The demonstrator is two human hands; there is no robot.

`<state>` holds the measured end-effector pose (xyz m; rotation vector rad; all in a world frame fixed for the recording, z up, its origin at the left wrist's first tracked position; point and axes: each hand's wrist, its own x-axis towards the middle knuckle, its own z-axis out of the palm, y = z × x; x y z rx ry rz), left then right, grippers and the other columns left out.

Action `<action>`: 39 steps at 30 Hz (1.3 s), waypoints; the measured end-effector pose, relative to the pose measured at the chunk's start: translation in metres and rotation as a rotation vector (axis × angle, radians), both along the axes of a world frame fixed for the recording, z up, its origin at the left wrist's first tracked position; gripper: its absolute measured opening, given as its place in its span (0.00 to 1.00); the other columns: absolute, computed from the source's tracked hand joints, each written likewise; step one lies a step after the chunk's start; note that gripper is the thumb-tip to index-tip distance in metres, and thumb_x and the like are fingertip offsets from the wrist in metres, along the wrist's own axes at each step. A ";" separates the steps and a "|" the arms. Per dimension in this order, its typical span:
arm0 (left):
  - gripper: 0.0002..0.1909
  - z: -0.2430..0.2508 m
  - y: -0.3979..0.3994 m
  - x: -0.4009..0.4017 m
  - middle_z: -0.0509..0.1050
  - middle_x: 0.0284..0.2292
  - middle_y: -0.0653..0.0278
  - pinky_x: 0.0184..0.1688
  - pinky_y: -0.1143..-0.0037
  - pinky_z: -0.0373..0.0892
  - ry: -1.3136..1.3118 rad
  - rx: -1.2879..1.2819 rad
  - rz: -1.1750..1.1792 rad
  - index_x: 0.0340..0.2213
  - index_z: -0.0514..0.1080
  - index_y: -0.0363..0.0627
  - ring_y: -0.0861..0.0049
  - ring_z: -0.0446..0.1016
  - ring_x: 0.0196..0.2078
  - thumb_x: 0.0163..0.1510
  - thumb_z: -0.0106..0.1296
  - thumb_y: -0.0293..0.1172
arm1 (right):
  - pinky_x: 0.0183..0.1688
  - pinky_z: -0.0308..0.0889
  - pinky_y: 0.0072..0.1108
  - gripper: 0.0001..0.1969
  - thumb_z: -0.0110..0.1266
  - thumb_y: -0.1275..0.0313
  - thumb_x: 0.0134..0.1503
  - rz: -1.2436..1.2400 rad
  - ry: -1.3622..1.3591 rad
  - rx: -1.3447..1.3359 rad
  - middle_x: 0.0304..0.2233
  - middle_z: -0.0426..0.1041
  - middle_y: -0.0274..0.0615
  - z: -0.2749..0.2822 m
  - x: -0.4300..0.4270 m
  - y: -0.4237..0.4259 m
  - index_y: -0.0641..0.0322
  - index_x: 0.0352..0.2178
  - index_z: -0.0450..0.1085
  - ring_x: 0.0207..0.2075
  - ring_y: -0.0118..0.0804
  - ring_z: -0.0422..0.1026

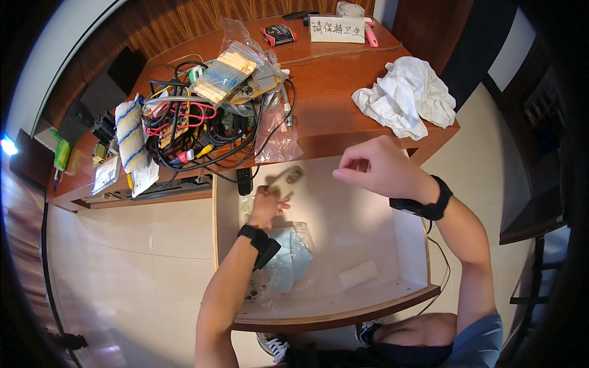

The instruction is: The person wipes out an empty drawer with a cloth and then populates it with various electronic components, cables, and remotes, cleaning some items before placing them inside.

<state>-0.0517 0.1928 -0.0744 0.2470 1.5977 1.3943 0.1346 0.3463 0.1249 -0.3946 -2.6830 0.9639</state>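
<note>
My left hand (pixel 269 207) reaches into the left part of an open drawer (pixel 336 321) and holds a pale remote control (pixel 286 181), blurred at its edges. A black remote control (pixel 245 181) lies beside it at the drawer's back left. Nearer to me, a light blue item in a clear plastic bag (pixel 289 257) rests on the drawer floor, partly behind my left wrist. My right hand (pixel 375 168) hovers over the drawer's back right with its fingers curled; nothing shows in it. A white roll or folded piece (pixel 358 275) lies at the front right.
On the wooden desk (pixel 326 106) are a heap of tangled cables (pixel 207 124), a striped paint roller cover (pixel 130 135), a bag of resistors (pixel 224 73), a crumpled white cloth (pixel 407 96), a small black-and-red box (pixel 279 35) and a handwritten card (pixel 337 29). A loose cable (pixel 446 271) runs right of the drawer.
</note>
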 end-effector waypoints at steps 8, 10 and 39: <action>0.12 -0.030 -0.019 -0.034 0.73 0.24 0.56 0.19 0.79 0.66 -0.066 -0.007 0.203 0.36 0.62 0.32 0.72 0.73 0.20 0.57 0.40 0.31 | 0.19 0.61 0.13 0.15 0.50 0.63 0.55 0.079 -0.273 -0.867 0.23 0.74 0.40 -0.065 -0.044 -0.008 0.66 0.36 0.67 0.18 0.24 0.69; 0.17 -0.018 -0.014 -0.035 0.74 0.20 0.54 0.14 0.79 0.65 0.034 -0.214 -0.038 0.34 0.64 0.31 0.70 0.74 0.18 0.58 0.42 0.39 | 0.18 0.59 0.14 0.18 0.44 0.58 0.58 0.005 -0.223 -1.152 0.25 0.74 0.42 -0.074 -0.054 -0.009 0.64 0.39 0.64 0.17 0.26 0.69; 0.12 0.134 -0.044 0.001 0.72 0.31 0.57 0.30 0.84 0.64 0.115 0.324 -0.275 0.36 0.67 0.32 0.80 0.71 0.30 0.49 0.37 0.19 | 0.39 0.65 0.25 0.16 0.54 0.72 0.42 -0.063 0.727 0.626 0.38 0.71 0.43 0.023 -0.102 -0.002 0.63 0.36 0.69 0.44 0.36 0.69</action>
